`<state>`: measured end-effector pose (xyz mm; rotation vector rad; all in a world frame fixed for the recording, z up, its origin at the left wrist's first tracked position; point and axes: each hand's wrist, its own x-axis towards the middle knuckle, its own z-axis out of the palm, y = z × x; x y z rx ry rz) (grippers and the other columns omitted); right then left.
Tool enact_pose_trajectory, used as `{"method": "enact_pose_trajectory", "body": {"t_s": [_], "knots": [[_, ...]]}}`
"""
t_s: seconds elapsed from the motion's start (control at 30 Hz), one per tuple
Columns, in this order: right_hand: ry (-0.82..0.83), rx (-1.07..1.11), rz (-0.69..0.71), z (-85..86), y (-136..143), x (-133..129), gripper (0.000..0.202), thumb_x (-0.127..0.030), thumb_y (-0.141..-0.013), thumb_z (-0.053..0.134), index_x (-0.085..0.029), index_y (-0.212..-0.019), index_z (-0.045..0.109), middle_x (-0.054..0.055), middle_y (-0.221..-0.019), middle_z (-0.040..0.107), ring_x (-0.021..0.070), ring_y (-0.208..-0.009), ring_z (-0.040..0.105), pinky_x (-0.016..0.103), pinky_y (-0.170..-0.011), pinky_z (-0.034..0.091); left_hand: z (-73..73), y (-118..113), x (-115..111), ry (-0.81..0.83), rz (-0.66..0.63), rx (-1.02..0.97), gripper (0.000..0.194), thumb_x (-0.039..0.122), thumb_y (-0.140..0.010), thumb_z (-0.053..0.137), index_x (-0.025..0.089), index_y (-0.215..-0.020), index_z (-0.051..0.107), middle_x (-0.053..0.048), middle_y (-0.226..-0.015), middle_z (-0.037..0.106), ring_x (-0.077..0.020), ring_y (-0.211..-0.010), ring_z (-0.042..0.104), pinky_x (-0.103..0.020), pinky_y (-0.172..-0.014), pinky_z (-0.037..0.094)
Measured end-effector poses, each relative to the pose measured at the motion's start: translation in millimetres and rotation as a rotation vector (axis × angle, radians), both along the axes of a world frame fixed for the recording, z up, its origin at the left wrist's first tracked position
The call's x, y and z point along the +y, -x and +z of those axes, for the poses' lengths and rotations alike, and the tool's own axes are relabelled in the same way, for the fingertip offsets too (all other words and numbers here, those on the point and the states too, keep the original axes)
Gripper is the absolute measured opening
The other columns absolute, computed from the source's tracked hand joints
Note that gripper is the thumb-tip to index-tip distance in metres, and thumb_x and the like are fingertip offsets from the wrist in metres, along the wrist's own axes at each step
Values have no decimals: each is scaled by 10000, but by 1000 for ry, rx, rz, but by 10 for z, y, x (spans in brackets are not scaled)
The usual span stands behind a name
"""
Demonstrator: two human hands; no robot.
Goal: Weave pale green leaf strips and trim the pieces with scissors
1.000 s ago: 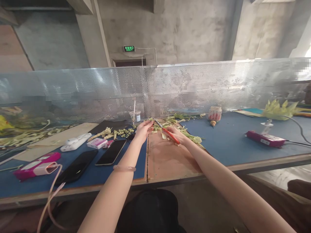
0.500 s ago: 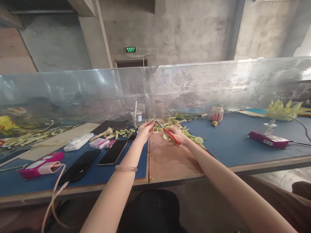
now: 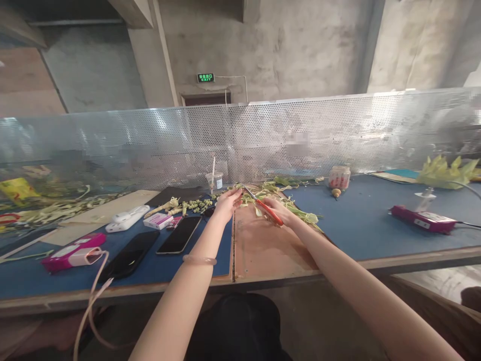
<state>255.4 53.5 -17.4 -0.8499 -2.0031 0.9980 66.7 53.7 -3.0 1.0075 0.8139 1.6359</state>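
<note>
My right hand [image 3: 278, 207] is closed on a pair of red-handled scissors [image 3: 271, 212]. Their metal blades point up and left, close to the fingertips of my left hand [image 3: 228, 204]. That hand is pinched together over the board; whatever is between its fingers is too small to make out. Pale green leafy strips [image 3: 310, 218] lie loose behind and beside both hands. Underneath is a brownish board [image 3: 263, 250] at the front of the table. Left of my left hand sits a heap of small green bud-like pieces [image 3: 201, 205].
On the left lie two dark phones [image 3: 180, 235], a white power strip [image 3: 128, 218], a small box [image 3: 158, 221] and a magenta device [image 3: 75, 250] with a cable. A plastic cup [image 3: 216, 183], a jar [image 3: 339, 177] and another magenta device [image 3: 423, 219] stand around. A perforated metal screen [image 3: 263, 140] runs behind.
The view has turned slightly left, so everything sits a little further right. Both hands keep nearly the same pose, with the scissors still in my right hand.
</note>
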Motion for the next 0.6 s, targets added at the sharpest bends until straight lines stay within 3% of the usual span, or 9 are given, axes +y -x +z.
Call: {"method": "enact_pose_trajectory", "body": {"t_s": [0.6], "knots": [[61, 30, 56, -44, -10, 53, 393, -561, -688, 533, -182, -715, 433, -61, -561, 412, 49, -422, 396, 169, -377, 350, 21, -20, -26, 11, 12, -28, 165, 189, -564, 737, 163, -708, 661, -29, -796, 636, -89, -685, 564, -189, -593, 448]]}}
